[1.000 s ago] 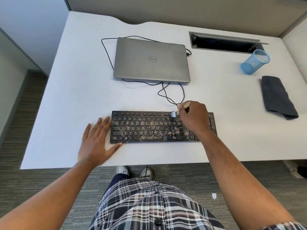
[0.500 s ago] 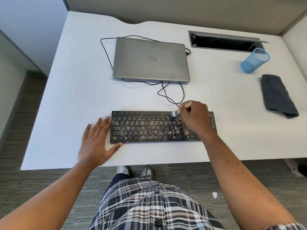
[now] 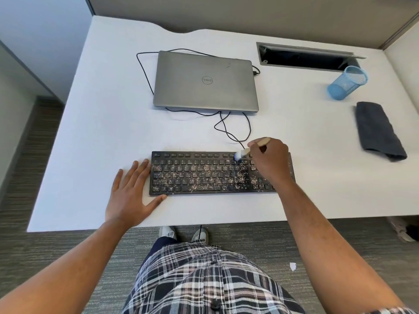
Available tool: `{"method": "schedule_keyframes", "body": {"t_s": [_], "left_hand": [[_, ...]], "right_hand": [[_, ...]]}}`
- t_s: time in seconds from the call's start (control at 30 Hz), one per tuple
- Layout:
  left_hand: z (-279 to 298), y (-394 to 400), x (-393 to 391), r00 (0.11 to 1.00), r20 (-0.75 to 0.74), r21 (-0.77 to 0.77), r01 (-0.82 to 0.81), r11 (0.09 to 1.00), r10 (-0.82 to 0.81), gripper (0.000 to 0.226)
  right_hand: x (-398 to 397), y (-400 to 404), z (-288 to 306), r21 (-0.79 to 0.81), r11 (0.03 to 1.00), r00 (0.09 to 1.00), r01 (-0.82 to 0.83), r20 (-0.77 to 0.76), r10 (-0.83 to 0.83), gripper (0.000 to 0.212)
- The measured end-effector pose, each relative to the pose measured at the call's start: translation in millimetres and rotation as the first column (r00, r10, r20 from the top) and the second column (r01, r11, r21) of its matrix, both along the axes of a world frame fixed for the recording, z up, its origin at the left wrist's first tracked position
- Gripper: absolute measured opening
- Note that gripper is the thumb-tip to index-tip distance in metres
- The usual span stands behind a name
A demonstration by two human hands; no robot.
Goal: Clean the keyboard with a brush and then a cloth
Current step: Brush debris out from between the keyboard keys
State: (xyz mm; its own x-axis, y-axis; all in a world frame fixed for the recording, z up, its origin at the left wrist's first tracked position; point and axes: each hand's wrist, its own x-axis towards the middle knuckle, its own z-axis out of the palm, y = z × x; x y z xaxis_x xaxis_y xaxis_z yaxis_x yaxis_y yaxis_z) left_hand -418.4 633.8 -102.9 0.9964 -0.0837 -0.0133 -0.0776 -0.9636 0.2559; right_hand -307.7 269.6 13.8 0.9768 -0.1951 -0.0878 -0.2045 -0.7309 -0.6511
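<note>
Black keyboard (image 3: 199,175) lay near the front edge of the white desk (image 3: 95,132), keys speckled with pale crumbs. Right hand (image 3: 269,162) pinched a wooden-handled brush (image 3: 249,150), bristle tip down on the upper key rows; left hand (image 3: 131,196) rested flat with fingers spread, touching the keyboard's left end. Dark cloth (image 3: 377,130) lay folded well off to the right, near a blue mesh cup (image 3: 347,86).

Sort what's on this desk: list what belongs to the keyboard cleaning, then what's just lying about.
In the job: keyboard, brush held by right hand, cloth, left hand steadying.
Lying about: laptop, blue mesh cup, cable.
</note>
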Motion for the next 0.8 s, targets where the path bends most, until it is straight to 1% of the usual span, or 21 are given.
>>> {"method": "schedule_keyframes", "body": {"t_s": [0.07, 0.13, 0.27, 0.33, 0.4, 0.47, 0.57, 0.7, 0.8], "left_hand": [[0, 0, 0, 1.0, 0.001, -0.005, 0.001, 1.0, -0.001, 0.098], [-1, 0, 0, 1.0, 0.005, -0.007, -0.001, 1.0, 0.001, 0.098], [-1, 0, 0, 1.0, 0.007, -0.008, 0.0, 1.0, 0.001, 0.098], [0, -1, 0, 1.0, 0.005, -0.006, 0.002, 1.0, -0.002, 0.098], [-1, 0, 0, 1.0, 0.007, -0.004, 0.0, 1.0, 0.0, 0.099], [-1, 0, 0, 1.0, 0.007, -0.005, -0.001, 1.0, 0.001, 0.098], [0, -1, -1, 1.0, 0.012, -0.008, -0.002, 1.0, 0.002, 0.098], [-1, 0, -1, 1.0, 0.013, -0.009, 0.0, 1.0, 0.001, 0.098], [-1, -1, 0, 1.0, 0.009, -0.004, 0.001, 1.0, -0.001, 0.099]], "right_hand": [[-1, -1, -2, -0.044, 0.999, 1.0, -0.016, -0.017, 0.016, 0.021], [0, -1, 0, -0.095, 0.996, 1.0, -0.002, 0.002, 0.002, 0.021], [-1, 5, 3, -0.058, 0.998, 0.999, -0.016, 0.05, 0.019, 0.02], [-2, 4, 2, -0.093, 0.994, 0.998, -0.057, 0.023, 0.059, 0.02], [1, 0, 4, -0.118, 0.99, 0.996, -0.083, -0.037, 0.079, 0.02], [4, -3, 9, -0.091, 0.994, 0.997, -0.067, -0.047, 0.063, 0.021], [3, -4, 10, -0.043, 0.998, 0.998, -0.052, 0.017, 0.052, 0.021], [1, -7, 7, -0.084, 0.992, 0.994, -0.091, -0.063, 0.086, 0.02], [2, -8, 9, -0.022, 0.998, 0.999, -0.052, 0.0, 0.052, 0.02]]}}
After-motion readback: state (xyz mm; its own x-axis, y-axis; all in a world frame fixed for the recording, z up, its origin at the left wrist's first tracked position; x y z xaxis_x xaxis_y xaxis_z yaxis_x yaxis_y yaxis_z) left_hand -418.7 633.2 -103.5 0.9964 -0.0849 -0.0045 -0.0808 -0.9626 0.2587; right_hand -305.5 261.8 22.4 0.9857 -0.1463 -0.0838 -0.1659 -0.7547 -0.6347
